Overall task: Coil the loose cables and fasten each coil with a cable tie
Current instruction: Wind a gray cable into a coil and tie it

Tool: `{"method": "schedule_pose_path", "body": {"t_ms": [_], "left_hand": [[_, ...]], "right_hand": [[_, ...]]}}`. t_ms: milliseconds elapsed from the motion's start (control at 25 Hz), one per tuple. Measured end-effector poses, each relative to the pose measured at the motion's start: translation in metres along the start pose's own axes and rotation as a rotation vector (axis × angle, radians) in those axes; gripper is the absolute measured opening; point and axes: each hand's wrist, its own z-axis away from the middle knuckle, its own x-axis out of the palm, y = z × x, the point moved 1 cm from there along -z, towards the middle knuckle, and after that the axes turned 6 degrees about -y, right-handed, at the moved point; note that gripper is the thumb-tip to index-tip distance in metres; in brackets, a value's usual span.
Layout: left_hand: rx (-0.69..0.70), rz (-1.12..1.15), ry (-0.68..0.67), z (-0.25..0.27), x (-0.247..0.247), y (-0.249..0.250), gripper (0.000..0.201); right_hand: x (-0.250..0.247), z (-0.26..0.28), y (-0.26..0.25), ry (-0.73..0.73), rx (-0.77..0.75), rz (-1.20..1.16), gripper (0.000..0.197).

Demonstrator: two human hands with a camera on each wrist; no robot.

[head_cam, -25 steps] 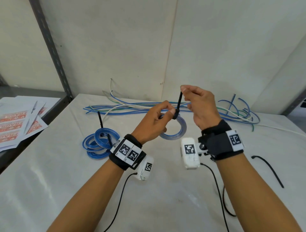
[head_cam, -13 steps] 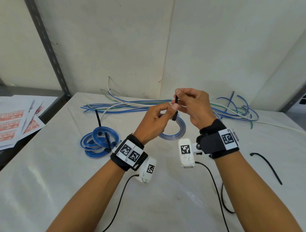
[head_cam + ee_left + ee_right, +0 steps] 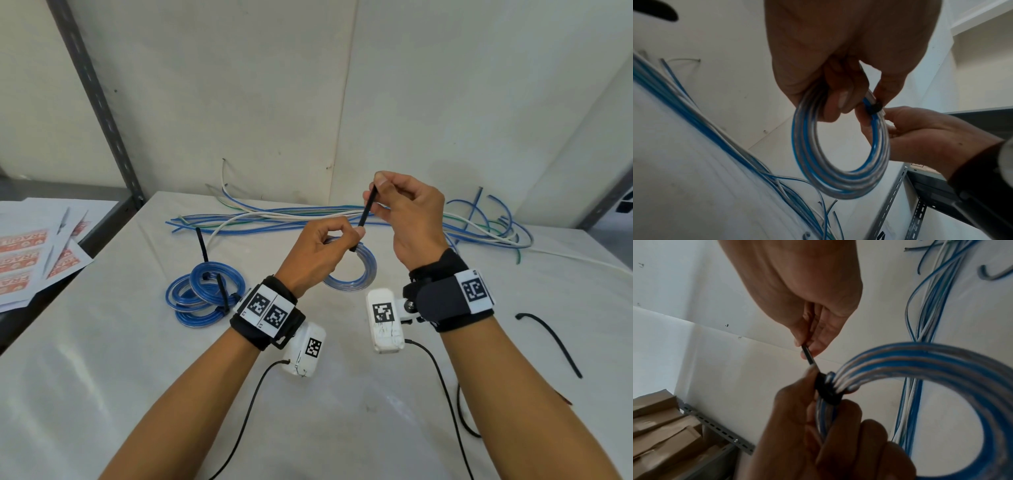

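Observation:
My left hand grips a blue-and-clear cable coil held above the table; the coil hangs as a ring below the fingers. A black cable tie is wrapped round the coil, with its band tight on the strands. My right hand pinches the tie's free tail and holds it up and away from the coil. Two tied blue coils lie on the table to the left. Loose blue, white and green cables stretch along the back.
A spare black cable tie lies on the table at the right. Printed sheets sit on a shelf at the left, beside a grey metal upright. Thin black wires trail from the wrist cameras over the white table.
Half a second ago my right hand was low against the coil with little tail showing. Now it has risen again, with the tail stretched out between the hands.

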Motion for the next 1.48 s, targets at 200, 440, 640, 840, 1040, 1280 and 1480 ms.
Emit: {"method": "schedule_pose_path", "body": {"t_ms": [200,440,640,840,1040,1280,1480], "left_hand": [[-0.034,0.027,-0.008,-0.002,0.003,-0.005,0.031],[-0.111,0.010,-0.004,0.001,0.006,-0.017,0.031],[-0.061,-0.112,0.033,0.016,-0.023,-0.014,0.033],[-0.079,-0.387,-0.021,0.039,-0.070,-0.004,0.020],[-0.183,-0.612,-0.091,0.049,-0.119,0.008,0.017],[-0.153,-0.644,-0.043,0.057,-0.146,0.014,0.049],[-0.151,-0.572,0.026,0.051,-0.131,0.015,0.044]], "right_hand": [[-0.001,-0.002,0.011,0.061,0.009,-0.097,0.008],[-0.002,-0.002,0.018,-0.001,0.146,-0.130,0.005],[0.021,-0.001,0.010,-0.151,0.150,-0.014,0.012],[0.056,0.012,0.001,-0.427,0.124,0.144,0.012],[0.093,0.018,0.002,-0.576,0.027,0.352,0.007],[0.093,0.038,0.022,-0.977,0.026,0.766,0.013],[0.075,0.054,0.033,-1.301,0.244,0.811,0.017]]}}
